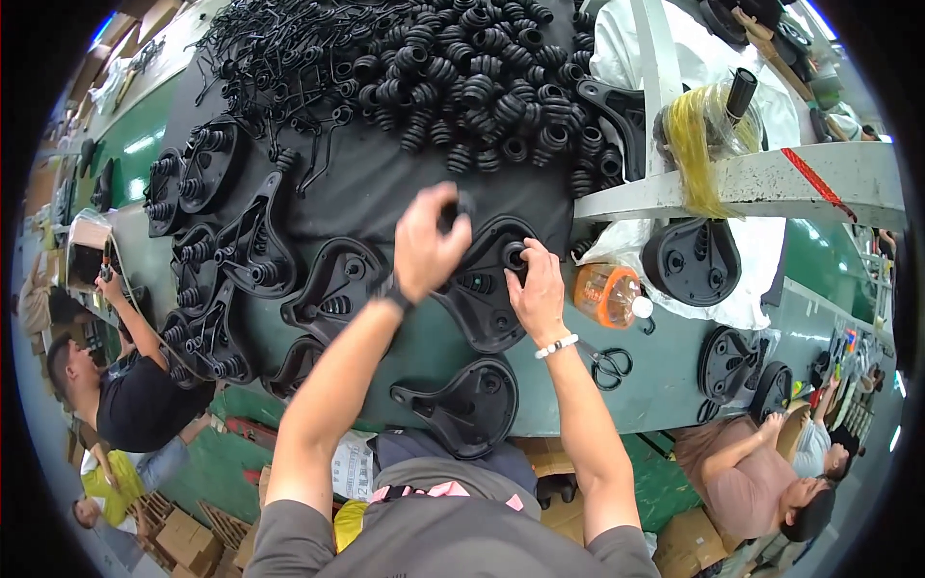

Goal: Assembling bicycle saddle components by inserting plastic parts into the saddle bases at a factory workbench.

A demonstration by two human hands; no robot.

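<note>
A black bicycle saddle [484, 313] lies underside up on the bench in front of me. Above its left part, my left hand [431, 243] has its fingers curled round a small black ribbed rubber bellows [464, 204], partly hidden by the fingers. The fingers of my right hand [537, 294] close on another bellows [514, 254] at the far right part of the saddle. Nearer to me, a second upturned saddle [462, 403] overlaps the bench's front edge. More saddles [342, 284] lie to the left, several with bellows fitted.
Beyond my hands are a heap of bellows [482, 82] and a tangle of bent black wire parts [279, 72]. To the right are an orange-labelled bottle [609, 296], scissors [611, 368] and a white metal frame [752, 183] with yellow strands. Co-workers sit at both sides.
</note>
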